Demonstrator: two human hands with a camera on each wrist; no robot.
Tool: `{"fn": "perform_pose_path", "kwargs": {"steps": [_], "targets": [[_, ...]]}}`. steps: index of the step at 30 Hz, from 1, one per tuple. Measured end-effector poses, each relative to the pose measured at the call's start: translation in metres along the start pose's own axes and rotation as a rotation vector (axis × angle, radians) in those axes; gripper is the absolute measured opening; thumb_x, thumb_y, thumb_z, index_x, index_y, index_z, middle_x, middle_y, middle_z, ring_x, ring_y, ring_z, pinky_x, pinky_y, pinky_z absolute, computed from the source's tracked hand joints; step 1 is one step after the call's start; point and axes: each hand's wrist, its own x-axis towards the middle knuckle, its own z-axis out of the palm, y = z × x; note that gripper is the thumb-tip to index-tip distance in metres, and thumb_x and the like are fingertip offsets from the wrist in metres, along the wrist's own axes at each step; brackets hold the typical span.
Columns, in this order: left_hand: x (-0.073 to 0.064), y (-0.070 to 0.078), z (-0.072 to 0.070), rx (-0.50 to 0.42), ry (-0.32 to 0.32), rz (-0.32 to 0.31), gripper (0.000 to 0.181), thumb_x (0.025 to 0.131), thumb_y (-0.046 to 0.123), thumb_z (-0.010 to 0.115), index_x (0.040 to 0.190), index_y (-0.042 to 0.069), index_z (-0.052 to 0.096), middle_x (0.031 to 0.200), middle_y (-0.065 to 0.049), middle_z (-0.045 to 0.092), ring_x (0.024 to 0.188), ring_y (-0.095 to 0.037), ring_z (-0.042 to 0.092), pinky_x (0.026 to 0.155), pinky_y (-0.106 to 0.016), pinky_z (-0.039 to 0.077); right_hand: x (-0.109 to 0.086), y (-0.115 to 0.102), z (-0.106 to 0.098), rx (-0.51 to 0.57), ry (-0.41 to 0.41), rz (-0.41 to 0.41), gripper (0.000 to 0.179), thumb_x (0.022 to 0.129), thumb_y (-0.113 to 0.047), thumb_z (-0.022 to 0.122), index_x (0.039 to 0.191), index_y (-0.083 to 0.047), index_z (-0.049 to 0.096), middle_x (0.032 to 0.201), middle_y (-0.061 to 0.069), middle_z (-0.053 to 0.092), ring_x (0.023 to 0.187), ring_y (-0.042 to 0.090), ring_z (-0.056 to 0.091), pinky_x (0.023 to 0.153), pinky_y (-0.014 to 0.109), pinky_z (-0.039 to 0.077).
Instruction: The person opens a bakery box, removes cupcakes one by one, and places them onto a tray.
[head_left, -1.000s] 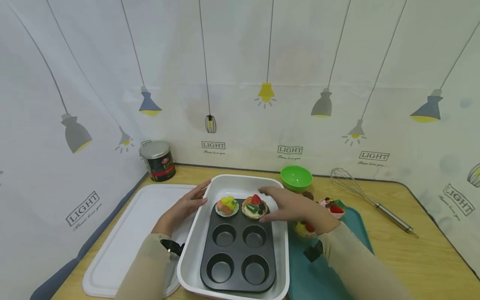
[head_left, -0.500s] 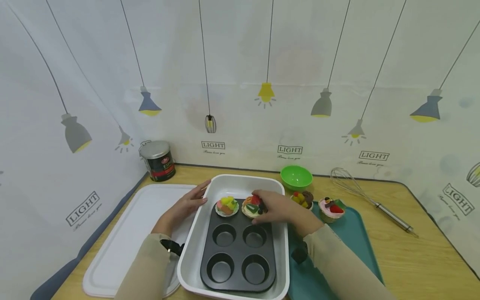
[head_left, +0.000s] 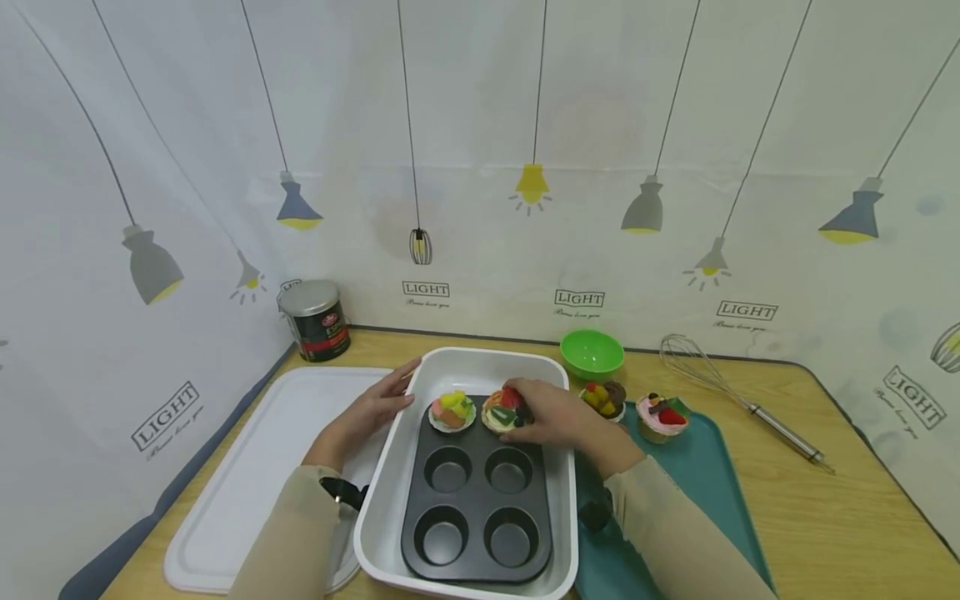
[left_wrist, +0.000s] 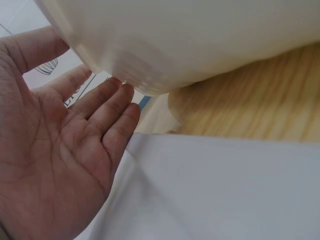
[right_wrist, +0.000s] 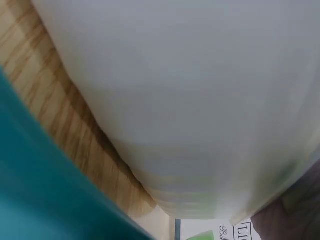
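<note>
A dark muffin pan [head_left: 477, 492] lies inside a deep white tub [head_left: 363, 533]. One tart with yellow and pink topping [head_left: 452, 412] sits in its far-left cup. At the far-right cup, my right hand [head_left: 555, 419] grips a fruit tart [head_left: 498, 412] with red and green topping, its thumb on the near side. Part of that tart is hidden by the fingers. My left hand [head_left: 367, 414] touches the tub's left side; in the left wrist view its fingers [left_wrist: 107, 107] are fairly straight against the outer wall. The right wrist view mostly shows the tub's wall.
Two more tarts, one chocolate-and-yellow [head_left: 604, 400] and one pink [head_left: 662, 417], are by the teal tray [head_left: 712, 492] at right. A green bowl [head_left: 592, 354], a whisk [head_left: 742, 404], a white board [head_left: 247, 475] and a black can [head_left: 318, 321] surround the tub.
My right hand has moved slightly left and its spread fingers have closed on the red-and-green fruit tart. The left hand has stayed against the tub.
</note>
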Motion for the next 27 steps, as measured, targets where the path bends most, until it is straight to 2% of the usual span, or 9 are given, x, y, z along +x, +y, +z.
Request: {"fn": "perform_pose_path", "kwargs": {"steps": [10, 20, 27], "targets": [[-0.001, 0.001, 0.000, 0.005, 0.005, -0.013, 0.071, 0.096, 0.028, 0.061, 0.158, 0.040, 0.028, 0.165, -0.003, 0.027, 0.151, -0.027, 0.023, 0.120, -0.056, 0.016, 0.002, 0.001, 0.001, 0.036, 0.033, -0.031, 0.078, 0.079, -0.046, 0.084, 0.139, -0.010, 0.050, 0.124, 0.002, 0.062, 0.110, 0.015, 0.058, 0.098, 0.037, 0.050], [-0.001, 0.002, 0.001, 0.015, 0.006, -0.022, 0.068, 0.097, 0.031, 0.059, 0.157, 0.043, 0.029, 0.165, 0.000, 0.027, 0.152, -0.027, 0.020, 0.119, -0.060, 0.011, 0.003, 0.011, 0.001, 0.174, 0.087, -0.049, 0.077, 0.078, -0.048, 0.084, 0.137, -0.010, 0.052, 0.120, 0.000, 0.063, 0.106, 0.014, 0.060, 0.095, 0.039, 0.052], [-0.001, 0.003, 0.001, 0.014, 0.018, -0.028, 0.069, 0.097, 0.030, 0.060, 0.157, 0.043, 0.030, 0.164, 0.000, 0.028, 0.152, -0.027, 0.021, 0.119, -0.059, 0.013, 0.003, 0.011, 0.001, 0.171, 0.100, -0.070, 0.079, 0.076, -0.052, 0.084, 0.136, -0.010, 0.054, 0.117, -0.002, 0.063, 0.103, 0.012, 0.059, 0.093, 0.039, 0.052]]}}
